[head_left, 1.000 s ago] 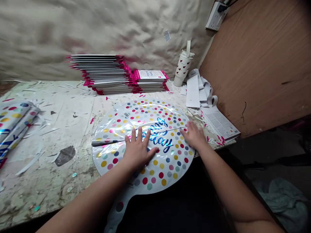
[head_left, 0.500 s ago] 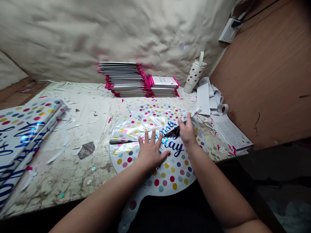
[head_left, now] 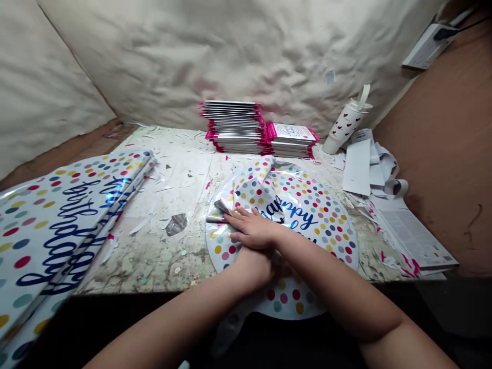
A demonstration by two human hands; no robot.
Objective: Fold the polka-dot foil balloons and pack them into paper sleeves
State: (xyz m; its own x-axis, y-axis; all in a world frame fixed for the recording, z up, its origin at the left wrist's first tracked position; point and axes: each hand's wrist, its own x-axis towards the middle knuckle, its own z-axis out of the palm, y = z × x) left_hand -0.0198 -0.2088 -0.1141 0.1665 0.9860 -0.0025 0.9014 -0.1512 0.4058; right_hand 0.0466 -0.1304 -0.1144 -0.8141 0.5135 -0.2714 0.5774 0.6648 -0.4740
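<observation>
A round foil balloon (head_left: 319, 218) with coloured polka dots and blue "Happy" lettering lies flat on the table. Part of its left side is folded over into a dotted flap (head_left: 251, 187). My right hand (head_left: 251, 229) rests flat on the fold, fingers pointing left. My left hand (head_left: 251, 269) sits on the balloon just below it, partly hidden by my right wrist, and my forearms nearly cross. The balloon's tail (head_left: 230, 328) hangs over the near table edge.
A long dotted "birthday" foil sheet (head_left: 57, 241) lies at left on the worn table (head_left: 180, 189). Pink-edged packet stacks (head_left: 234, 128) stand behind, with a heart-print tumbler (head_left: 346, 128) and paper scraps (head_left: 359, 166) to the right. A printed booklet (head_left: 413, 233) lies at right.
The balloon's edge that my right hand pinched is now folded over to the left. My right hand has crossed above my left, and the view has swung left, showing more of the foil sheet.
</observation>
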